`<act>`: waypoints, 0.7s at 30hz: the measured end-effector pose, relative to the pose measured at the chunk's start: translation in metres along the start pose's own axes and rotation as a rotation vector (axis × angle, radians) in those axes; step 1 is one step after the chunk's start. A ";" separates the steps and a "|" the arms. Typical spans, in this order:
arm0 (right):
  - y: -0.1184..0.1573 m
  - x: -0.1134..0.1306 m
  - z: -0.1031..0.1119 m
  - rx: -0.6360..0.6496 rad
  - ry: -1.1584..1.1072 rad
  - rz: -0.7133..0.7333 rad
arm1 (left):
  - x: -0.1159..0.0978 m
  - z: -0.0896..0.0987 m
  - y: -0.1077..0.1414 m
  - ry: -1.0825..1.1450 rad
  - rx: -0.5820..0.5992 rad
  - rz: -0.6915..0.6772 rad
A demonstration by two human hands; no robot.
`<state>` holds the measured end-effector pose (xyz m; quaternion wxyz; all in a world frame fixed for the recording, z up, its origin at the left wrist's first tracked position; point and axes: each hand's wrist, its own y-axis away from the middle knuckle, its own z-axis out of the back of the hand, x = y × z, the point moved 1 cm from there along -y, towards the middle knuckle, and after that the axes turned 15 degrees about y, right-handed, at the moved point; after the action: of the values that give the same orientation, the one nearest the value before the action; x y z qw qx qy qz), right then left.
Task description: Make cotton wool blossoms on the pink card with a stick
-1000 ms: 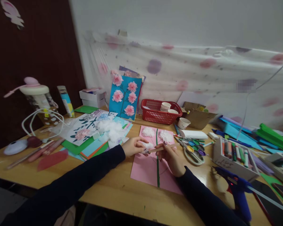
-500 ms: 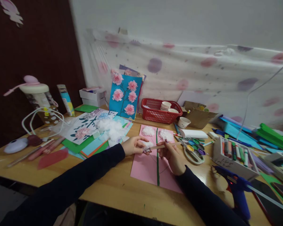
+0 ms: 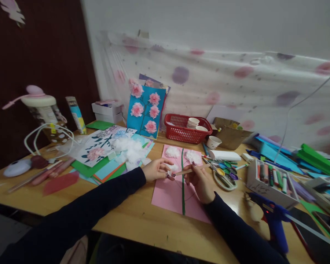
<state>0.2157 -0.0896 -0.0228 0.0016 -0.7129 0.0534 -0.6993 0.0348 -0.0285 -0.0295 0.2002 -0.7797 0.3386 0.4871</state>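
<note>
Wooden surface [image 3: 126, 220] bears the pink sheet [image 3: 167, 194]; two white tufts [image 3: 172, 151] sit at its top, a third below; lower half bare of tufts, work judged partial; left hand [image 3: 155, 170] pinches a small pale piece [image 3: 169, 172]; right hand [image 3: 202, 185] grips a flat stick [image 3: 187, 171].

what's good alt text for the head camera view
Right hand holding a thin stick near a small white piece in the left hand, over pink paper with a green stripe and white tufts; blue glue gun at right.
</note>
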 end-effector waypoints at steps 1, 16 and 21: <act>0.000 0.000 0.000 0.007 0.004 0.004 | 0.000 0.000 0.000 -0.008 -0.010 -0.002; -0.005 -0.001 0.009 -0.196 -0.034 -0.001 | 0.003 0.003 -0.001 -0.006 -0.004 -0.060; -0.004 -0.006 0.004 -0.124 -0.026 -0.008 | 0.002 0.000 0.000 -0.018 -0.031 -0.017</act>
<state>0.2197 -0.0853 -0.0284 -0.0445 -0.7208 0.0938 -0.6853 0.0356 -0.0293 -0.0316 0.1952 -0.7812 0.3225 0.4976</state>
